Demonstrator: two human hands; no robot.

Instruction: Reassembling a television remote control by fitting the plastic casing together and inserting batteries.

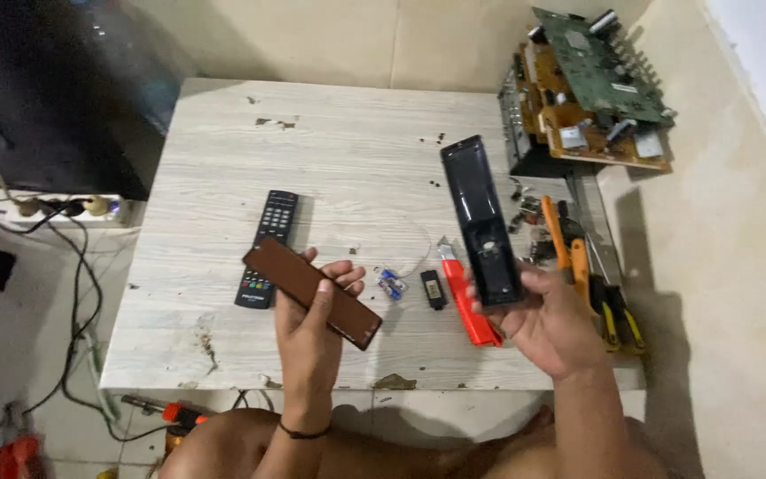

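My left hand (312, 324) holds a long brown circuit board (312, 291) flat across its fingers, above the near edge of the low white table (339, 160). My right hand (547, 319) grips the near end of a long black remote shell (480, 222), its hollow inside facing up. A black remote control (268, 247) with its buttons up lies on the table just behind the left hand.
Between the hands lie a small battery piece (391, 283), a small black cover (433, 289) and a red utility knife (467, 306). Orange and yellow pliers (591, 279) lie at the right edge. Opened electronics boards (591, 89) sit on the floor far right. Cables and a power strip (64, 207) are left.
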